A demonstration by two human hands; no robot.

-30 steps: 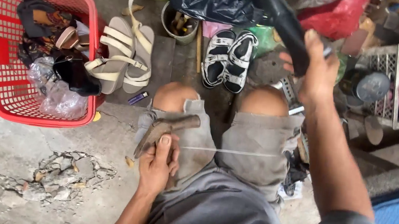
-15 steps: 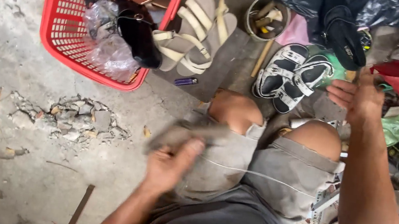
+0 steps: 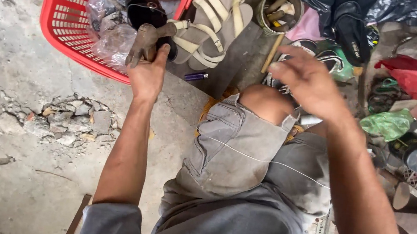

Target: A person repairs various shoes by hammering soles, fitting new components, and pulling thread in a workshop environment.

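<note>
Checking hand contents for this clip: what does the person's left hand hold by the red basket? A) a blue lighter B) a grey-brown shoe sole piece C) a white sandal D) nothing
B: the left hand grips a worn grey-brown shoe sole piece over the edge of the red basket; the beige sandals lie untouched beside it.

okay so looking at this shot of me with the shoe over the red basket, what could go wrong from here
1. The left hand pinches the brown shoe only at one end, over the rim of the red basket; it might slip and drop.
2. A thin white thread runs across the lap; an arm or knee could snag it.
3. The right hand hovers over crowded sandals and a small tub of tools, which it could knock.
</note>
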